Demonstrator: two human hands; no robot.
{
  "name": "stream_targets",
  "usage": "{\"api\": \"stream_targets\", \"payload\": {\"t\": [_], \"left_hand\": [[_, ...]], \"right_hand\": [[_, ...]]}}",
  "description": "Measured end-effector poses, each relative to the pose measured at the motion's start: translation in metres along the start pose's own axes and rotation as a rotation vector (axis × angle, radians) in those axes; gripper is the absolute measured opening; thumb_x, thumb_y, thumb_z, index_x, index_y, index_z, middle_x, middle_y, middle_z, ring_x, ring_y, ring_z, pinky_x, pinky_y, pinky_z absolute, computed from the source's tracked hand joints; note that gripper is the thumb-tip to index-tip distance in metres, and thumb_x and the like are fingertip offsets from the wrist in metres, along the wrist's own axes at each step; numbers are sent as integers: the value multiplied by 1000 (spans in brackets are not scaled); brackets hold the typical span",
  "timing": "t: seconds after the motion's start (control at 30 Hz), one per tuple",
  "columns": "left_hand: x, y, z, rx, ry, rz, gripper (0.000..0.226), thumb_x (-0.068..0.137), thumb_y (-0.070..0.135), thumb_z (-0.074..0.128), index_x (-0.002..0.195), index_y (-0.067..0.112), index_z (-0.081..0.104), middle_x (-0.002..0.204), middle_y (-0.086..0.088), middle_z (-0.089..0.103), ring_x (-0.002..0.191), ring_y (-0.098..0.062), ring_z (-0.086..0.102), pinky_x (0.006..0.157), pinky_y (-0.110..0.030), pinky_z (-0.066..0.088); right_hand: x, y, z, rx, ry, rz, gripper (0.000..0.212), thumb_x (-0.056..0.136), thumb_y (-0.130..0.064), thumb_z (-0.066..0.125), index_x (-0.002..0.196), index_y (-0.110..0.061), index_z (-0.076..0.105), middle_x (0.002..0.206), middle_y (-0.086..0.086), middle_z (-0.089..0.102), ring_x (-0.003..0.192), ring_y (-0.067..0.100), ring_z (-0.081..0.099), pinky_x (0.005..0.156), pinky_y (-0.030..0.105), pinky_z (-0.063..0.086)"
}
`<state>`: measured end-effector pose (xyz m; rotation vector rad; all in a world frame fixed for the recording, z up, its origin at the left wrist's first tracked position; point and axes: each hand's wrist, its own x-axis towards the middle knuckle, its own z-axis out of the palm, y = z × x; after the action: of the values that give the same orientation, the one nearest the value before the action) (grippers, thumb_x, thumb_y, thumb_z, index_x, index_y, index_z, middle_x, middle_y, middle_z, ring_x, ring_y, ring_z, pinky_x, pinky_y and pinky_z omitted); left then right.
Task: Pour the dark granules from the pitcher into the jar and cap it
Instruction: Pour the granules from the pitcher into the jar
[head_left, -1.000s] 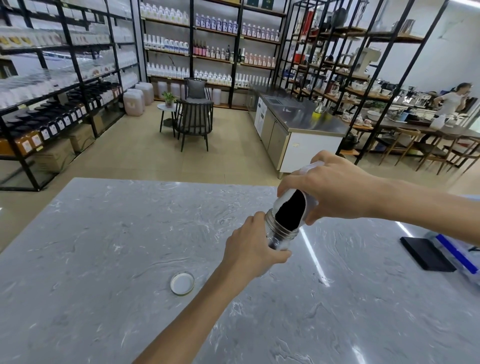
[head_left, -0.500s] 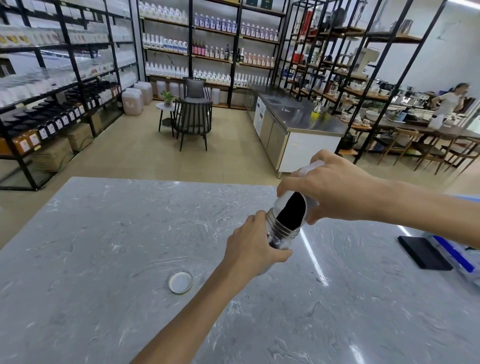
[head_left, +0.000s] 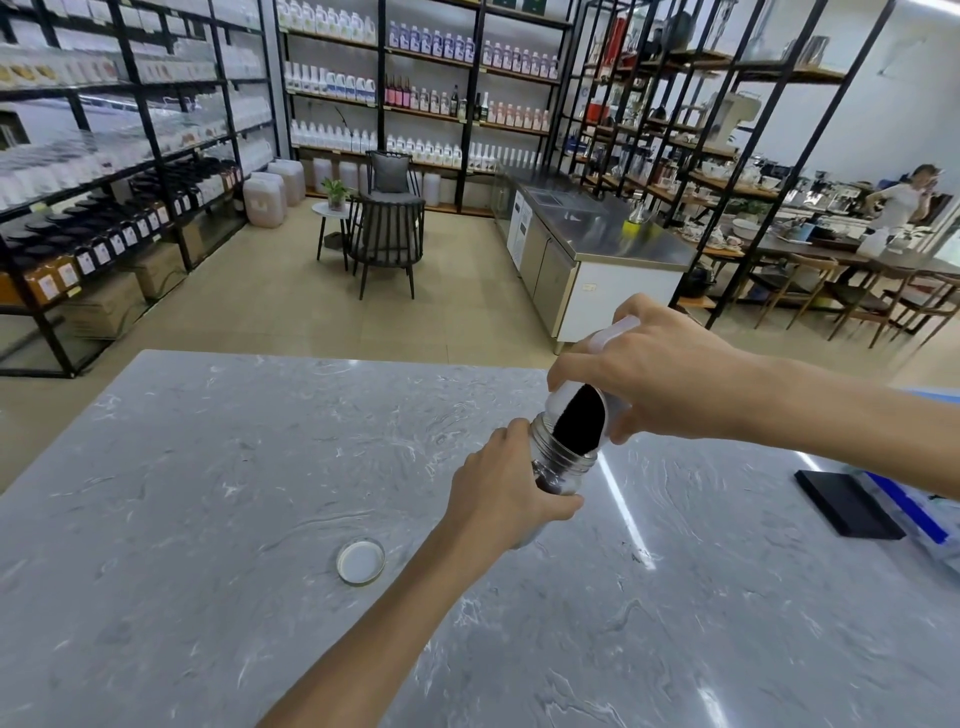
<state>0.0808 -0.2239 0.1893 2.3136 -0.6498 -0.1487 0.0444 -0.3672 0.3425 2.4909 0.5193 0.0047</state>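
Observation:
A clear glass jar (head_left: 561, 465) with a threaded neck stands on the grey marble table (head_left: 218, 493). My left hand (head_left: 506, 491) is wrapped around its body. My right hand (head_left: 660, 384) holds a translucent white pitcher (head_left: 563, 402) tipped steeply, mouth down against the jar's rim. Dark granules (head_left: 581, 420) fill the pitcher's mouth and reach into the jar's opening. Some dark granules show through the glass low in the jar. The jar's round cap (head_left: 360, 561) lies upside down on the table to the left of my left forearm.
A black flat pad (head_left: 847, 503) and a blue-and-clear package (head_left: 914, 512) lie at the table's right side. A few dark specks (head_left: 636, 558) sit on the table right of the jar. Shelving, chairs and a steel counter stand beyond the table's far edge.
The pitcher has stayed tipped over the jar with both hands holding as before. The view has shifted very slightly.

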Motion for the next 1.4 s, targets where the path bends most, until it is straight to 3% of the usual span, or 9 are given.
{"api": "stream_targets", "payload": {"t": [0.9,1.4], "left_hand": [[3,6,10,-116,9,-21,68,72,55,82,123,22,51,116,3,63,102,-23,64,87,-40,54],[5,6,13,-110,27,-17,71,71,58,82,124,22,50,116,2,62,101,-22,64,87,-40,54]], "right_hand": [[7,3,-4,-152,-54,-29,72,76,-48,78,131,-39,33,118,-14,64,91,19,66,100,45,36],[5,2,-7,-165,-54,-43,76,75,-48,79,134,-37,31,127,-13,63,101,18,66,100,46,35]]}}
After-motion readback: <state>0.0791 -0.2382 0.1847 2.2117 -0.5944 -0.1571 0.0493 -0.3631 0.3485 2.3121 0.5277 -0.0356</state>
